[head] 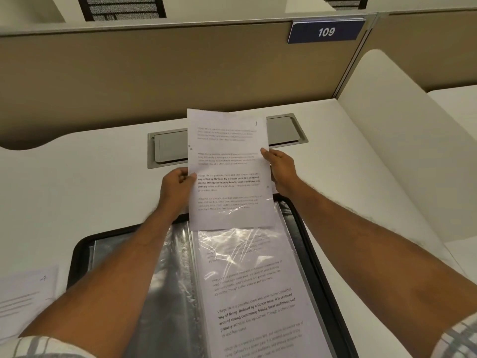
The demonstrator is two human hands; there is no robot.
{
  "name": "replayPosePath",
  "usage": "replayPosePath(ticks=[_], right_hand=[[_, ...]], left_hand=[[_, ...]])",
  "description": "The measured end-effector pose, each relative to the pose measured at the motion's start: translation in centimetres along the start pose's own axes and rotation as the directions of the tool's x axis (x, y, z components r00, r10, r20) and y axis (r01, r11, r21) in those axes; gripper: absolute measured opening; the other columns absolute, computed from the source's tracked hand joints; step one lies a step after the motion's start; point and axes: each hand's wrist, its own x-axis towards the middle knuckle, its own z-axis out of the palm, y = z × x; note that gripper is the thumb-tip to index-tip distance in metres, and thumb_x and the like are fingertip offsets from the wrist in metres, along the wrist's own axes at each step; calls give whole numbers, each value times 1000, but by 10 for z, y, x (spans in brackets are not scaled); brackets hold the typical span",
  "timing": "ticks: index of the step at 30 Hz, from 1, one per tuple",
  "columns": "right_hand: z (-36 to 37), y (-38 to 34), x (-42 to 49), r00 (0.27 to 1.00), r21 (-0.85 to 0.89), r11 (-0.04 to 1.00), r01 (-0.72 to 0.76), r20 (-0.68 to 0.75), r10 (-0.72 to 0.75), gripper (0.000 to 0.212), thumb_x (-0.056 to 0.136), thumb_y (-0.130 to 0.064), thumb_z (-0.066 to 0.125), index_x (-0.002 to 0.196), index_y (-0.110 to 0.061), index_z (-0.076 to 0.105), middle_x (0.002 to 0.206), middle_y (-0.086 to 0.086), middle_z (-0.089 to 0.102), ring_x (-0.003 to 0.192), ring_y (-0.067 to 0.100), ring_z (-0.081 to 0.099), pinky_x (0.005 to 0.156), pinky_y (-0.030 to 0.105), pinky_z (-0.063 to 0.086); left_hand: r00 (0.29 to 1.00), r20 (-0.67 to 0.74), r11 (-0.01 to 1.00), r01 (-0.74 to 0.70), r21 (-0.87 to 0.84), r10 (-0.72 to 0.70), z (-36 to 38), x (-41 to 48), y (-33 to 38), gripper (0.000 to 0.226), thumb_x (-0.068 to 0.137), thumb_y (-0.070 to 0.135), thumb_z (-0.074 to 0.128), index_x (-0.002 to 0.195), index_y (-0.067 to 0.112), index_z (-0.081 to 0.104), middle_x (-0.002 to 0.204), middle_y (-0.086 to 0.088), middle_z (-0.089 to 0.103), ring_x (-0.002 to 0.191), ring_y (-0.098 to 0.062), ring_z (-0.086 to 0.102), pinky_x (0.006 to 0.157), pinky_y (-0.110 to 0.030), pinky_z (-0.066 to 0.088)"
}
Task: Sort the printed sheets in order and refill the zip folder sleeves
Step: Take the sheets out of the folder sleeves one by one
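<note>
You hold one printed sheet (228,169) above the far end of the open folder (320,257), which lies at the near edge of the desk (77,189) with its black zip border showing on both sides. Your left hand (175,189) pinches the sheet's left edge about halfway down, thumb on the printed face. Your right hand (280,169) pinches the right edge a little higher, thumb tip on the face and fingers behind. The sheet's lower edge sits just over the mouth of the right-hand plastic sleeve (247,267), which already shows a printed page through its glare.

A mark in the sheet's top right corner looks like a page number, possibly a 1, but it is too faint to confirm. Check it before you load. Another sheet (25,293), marked 4, lies at the near left corner of the desk, partly cut off by the frame.

Recommended handling: keep both pinches level so the sheet stays flat and square to the sleeve mouth. Confirm which pocket is free, as whether this sleeve can take a second page cannot be judged here. Lead with the bottom edge, feed slowly, and stop if the plastic buckles or a corner catches.
</note>
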Motion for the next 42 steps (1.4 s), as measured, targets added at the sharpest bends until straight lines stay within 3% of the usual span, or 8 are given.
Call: replayPosePath(ticks=[5, 8, 18, 24, 28, 32, 39, 42], right_hand=[[-3, 6, -11, 994, -205, 975, 91, 76, -76, 7, 90, -19, 71, 92, -12, 71, 102, 6, 74, 91, 25, 72, 72, 31, 58], [-2, 3, -15, 990, -181, 975, 130, 82, -117, 7, 90, -12, 70, 96, -8, 70, 101, 6, 73, 92, 24, 71, 79, 31, 59], [3, 3, -37, 991, -193, 973, 130, 55, -122, 24, 93, -25, 67, 96, -2, 71, 100, 14, 75, 91, 33, 72, 82, 46, 60], [1, 19, -73, 982, -256, 950, 180, 105, -158, 12, 96, -17, 64, 99, -6, 67, 96, 8, 73, 83, 24, 72, 76, 35, 61], [1, 35, -105, 979, -244, 953, 177, 147, -144, 10, 97, -16, 61, 100, -7, 66, 96, 7, 72, 82, 22, 71, 71, 29, 61], [1, 57, -133, 974, -253, 949, 189, 173, -148, 13, 96, -18, 64, 99, -6, 69, 99, 11, 74, 86, 27, 73, 78, 42, 61], [20, 88, -187, 975, -272, 947, 174, 186, -125, 11, 94, -16, 66, 98, -6, 70, 94, 8, 74, 82, 23, 72, 76, 40, 60], [34, 99, -209, 970, -278, 946, 167, 218, -107, 15, 93, -16, 67, 97, -2, 69, 91, 9, 74, 77, 21, 71, 71, 37, 59]], left_hand=[[988, -109, 994, -111, -19, 109, -1, 10, 26, 18, 98, 16, 59, 114, 13, 64, 93, 7, 68, 83, -9, 66, 74, -23, 55], [976, -145, 986, -165, -12, 162, -6, 14, 44, 18, 98, 16, 57, 114, 12, 64, 95, 6, 67, 79, -2, 63, 64, -12, 51], [988, -91, 992, -124, -24, 121, -18, -18, 28, 23, 97, 14, 59, 119, 13, 64, 99, 1, 70, 81, -10, 67, 73, -25, 55], [998, -57, 997, -34, -71, 30, -35, -60, -2, 22, 95, 13, 62, 117, 11, 65, 100, -2, 72, 88, -17, 69, 82, -36, 57], [999, -46, 997, 5, -71, -8, -52, -97, -20, 25, 95, 14, 63, 119, 12, 62, 100, -3, 72, 89, -15, 69, 77, -31, 56], [997, -76, 995, 28, -94, -35, -72, -136, -41, 18, 96, 16, 63, 114, 13, 62, 98, -3, 72, 82, -9, 68, 60, -17, 52], [991, -120, 994, 52, -98, -64, -110, -202, -75, 21, 95, 14, 64, 115, 11, 60, 92, 2, 70, 84, -17, 71, 62, -22, 56], [990, -127, 996, 47, -80, -56, -127, -221, -83, 24, 95, 14, 63, 118, 9, 59, 98, -1, 69, 81, -11, 69, 58, -17, 55]])
